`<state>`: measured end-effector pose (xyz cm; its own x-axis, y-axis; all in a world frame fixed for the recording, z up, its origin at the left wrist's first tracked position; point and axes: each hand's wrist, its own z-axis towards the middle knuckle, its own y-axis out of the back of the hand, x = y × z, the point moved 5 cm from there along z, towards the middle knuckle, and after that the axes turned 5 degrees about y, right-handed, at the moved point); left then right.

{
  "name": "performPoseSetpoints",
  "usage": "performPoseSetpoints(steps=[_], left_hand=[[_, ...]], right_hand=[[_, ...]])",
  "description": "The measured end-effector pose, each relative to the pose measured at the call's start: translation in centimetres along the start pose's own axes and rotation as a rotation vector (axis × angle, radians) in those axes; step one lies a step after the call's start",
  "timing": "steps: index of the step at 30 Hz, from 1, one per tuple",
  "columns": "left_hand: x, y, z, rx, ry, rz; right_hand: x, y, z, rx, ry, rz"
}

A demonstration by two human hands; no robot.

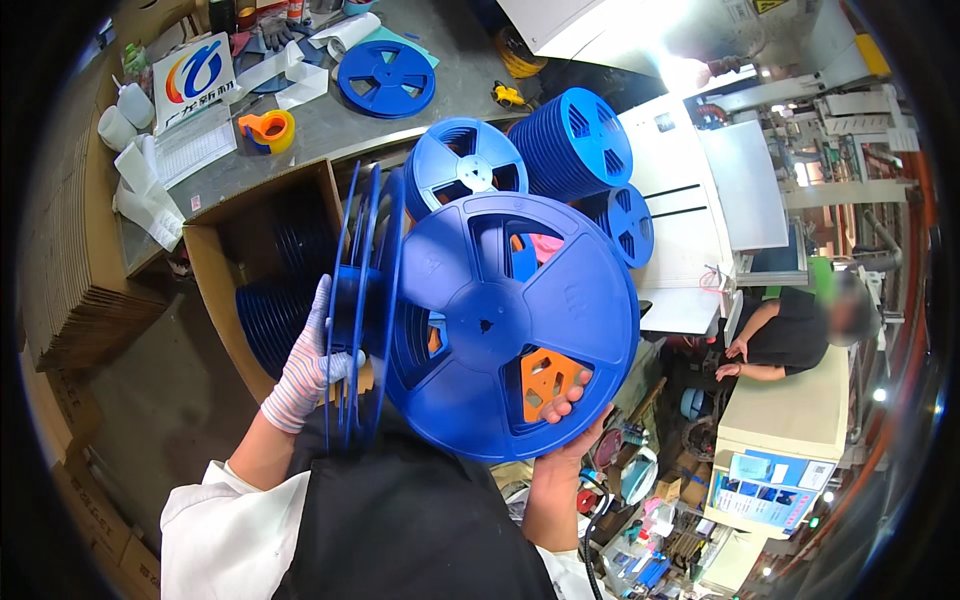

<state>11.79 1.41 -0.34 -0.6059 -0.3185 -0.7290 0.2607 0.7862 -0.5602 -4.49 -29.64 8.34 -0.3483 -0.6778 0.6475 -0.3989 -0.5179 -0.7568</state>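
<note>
A large blue plastic reel [445,275] faces me at the centre, tilted. My right hand [570,415], bare, grips its lower right rim, with fingertips coming through a window. Beside it to the left, several thin blue reels [347,300] stand nearly edge-on. My left hand [303,370], in a striped glove, is closed on their left side; its thumb reaches across their edges. Through the big reel's lower right window shows an orange piece with holes [545,375], whose kind I cannot tell. Just beyond is another blue reel [450,150] with a pale hub.
Left of the reels, an open cardboard box [215,262] holds more blue reels. A blue reel stack [585,140] stands beyond. On the grey table [420,25] lie a flat reel [387,78] and orange tape [268,130]. Another person [795,335] stands at right.
</note>
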Motion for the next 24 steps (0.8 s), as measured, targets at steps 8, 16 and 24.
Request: performPoseSetpoints(steps=[8, 16, 24], left_hand=[[-2.3, 5.8, -2.8, -0.228, -0.007, -0.121], [4.1, 12.3, -8.6, 0.164, -0.193, -0.799], [0.9, 9.4, -3.0, -0.011, 0.199, -0.527]], right_hand=[[0.5, -1.8, 0.0, 0.065, -0.06, -0.018], [-4.3, -0.3, -0.7, -0.23, -0.208, -0.209], [-12.4, -4.4, 0.8, -0.101, -0.449, -0.162]])
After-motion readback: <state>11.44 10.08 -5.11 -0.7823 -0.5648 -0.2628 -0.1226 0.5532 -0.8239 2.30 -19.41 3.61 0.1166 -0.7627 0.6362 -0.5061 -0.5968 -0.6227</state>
